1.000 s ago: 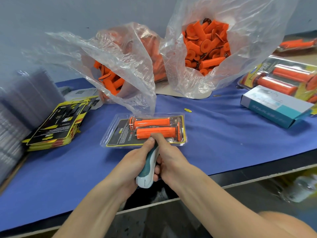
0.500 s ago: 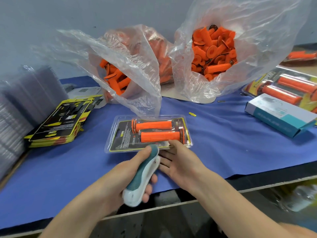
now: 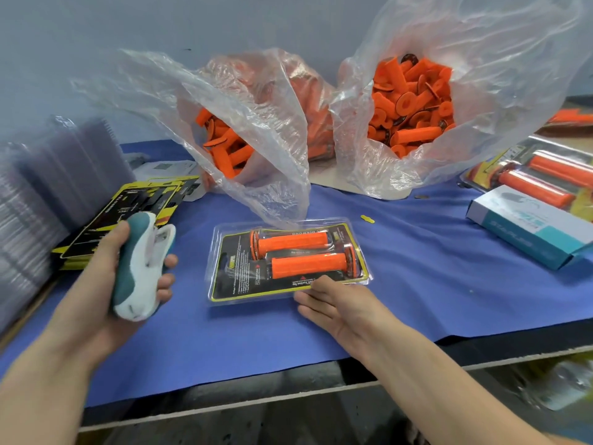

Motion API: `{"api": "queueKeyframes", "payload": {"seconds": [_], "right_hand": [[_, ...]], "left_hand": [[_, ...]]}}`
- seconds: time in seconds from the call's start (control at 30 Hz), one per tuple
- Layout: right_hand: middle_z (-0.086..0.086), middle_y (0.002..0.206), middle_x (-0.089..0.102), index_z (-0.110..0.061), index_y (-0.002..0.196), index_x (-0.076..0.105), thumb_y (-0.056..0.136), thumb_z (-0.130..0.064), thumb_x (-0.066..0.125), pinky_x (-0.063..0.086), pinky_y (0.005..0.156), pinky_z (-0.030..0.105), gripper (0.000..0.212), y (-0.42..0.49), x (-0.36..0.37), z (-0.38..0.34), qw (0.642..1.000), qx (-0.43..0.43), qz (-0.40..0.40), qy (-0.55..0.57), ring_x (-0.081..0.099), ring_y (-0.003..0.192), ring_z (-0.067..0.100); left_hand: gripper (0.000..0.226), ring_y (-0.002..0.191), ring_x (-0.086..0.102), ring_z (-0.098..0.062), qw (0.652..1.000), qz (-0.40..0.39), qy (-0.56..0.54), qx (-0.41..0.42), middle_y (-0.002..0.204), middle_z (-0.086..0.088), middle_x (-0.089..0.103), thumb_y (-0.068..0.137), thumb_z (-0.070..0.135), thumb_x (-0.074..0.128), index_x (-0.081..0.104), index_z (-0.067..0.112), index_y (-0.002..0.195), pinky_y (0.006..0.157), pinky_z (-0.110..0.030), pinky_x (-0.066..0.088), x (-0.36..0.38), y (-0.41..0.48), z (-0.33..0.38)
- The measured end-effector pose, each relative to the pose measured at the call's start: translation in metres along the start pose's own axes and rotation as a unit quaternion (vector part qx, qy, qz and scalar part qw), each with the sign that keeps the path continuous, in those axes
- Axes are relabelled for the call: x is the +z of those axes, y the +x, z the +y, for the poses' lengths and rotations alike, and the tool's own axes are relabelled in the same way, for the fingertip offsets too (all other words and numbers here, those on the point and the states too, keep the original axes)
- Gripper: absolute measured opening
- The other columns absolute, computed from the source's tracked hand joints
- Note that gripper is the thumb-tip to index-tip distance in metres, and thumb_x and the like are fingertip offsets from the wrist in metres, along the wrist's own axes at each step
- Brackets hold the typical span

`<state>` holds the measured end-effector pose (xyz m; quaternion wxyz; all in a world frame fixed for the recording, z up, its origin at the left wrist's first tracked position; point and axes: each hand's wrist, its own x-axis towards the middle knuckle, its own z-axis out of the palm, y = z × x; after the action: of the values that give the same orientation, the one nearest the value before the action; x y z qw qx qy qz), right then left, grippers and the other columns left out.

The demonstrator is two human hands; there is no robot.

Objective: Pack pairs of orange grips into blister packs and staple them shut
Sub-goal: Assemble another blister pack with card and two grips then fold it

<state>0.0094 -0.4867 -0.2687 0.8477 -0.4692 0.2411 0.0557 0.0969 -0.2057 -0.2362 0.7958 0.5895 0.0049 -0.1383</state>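
A teal-and-white stapler (image 3: 141, 264) is being held in the left hand (image 3: 102, 284), off to the left of the blister pack (image 3: 231, 271) and raised above the blue mat (image 3: 417, 268). The fingers are being curled round its body and the thumb is being laid along its top. The stapler is being kept well apart from the pack.

The blister pack is lying flat on the mat at the middle of the table, with its clear cover down over a yellow-and-black card. Two orange grips (image 3: 305, 263) are being held inside it, side by side and crosswise, one behind the other.

The pack's near edge is being touched by the right hand (image 3: 340, 303) – the thumb is being rested on the edge, while the other fingers are being kept straight and loosely together just beside it. Whether any finger is being slipped under the pack cannot be told.

Behind the pack, loose grips are being kept in two open plastic bags (image 3: 282, 133). A stack of printed cards (image 3: 128, 203) is lying at the left, and a teal box (image 3: 526, 229) and finished packs (image 3: 545, 178) – at the right.
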Motion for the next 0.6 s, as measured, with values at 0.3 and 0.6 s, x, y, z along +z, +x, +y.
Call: {"api": "queueKeyframes", "payload": {"seconds": [0.3, 0.6], "right_hand": [[0.008, 0.072, 0.069, -0.006, 0.086, 0.065, 0.096, -0.013, 0.052, 0.059, 0.059, 0.029, 0.018, 0.003, -0.043, -0.041, 0.979, -0.018, 0.003, -0.202, 0.068, 0.063, 0.019], [0.011, 0.071, 0.057, -0.005, 0.096, 0.071, 0.094, -0.002, 0.05, 0.046, 0.068, 0.033, 0.022, 0.043, -0.073, -0.084, 0.914, -0.105, 0.109, -0.377, 0.052, 0.063, 0.022]], "left_hand": [[0.045, 0.057, 0.051, -0.013, 0.994, 0.068, -0.088, 0.017, 0.077, -0.004, 0.057, 0.094, 0.057, 0.049, 0.056, 0.019, 0.117, 0.051, -0.018, 0.049, 0.019, 0.027, -0.017], [0.047, 0.062, 0.063, -0.021, 0.999, -0.014, -0.006, -0.031, 0.079, -0.01, 0.064, 0.09, 0.06, 0.053, 0.073, 0.019, 0.102, 0.051, -0.03, 0.054, 0.03, 0.02, -0.026]]}}
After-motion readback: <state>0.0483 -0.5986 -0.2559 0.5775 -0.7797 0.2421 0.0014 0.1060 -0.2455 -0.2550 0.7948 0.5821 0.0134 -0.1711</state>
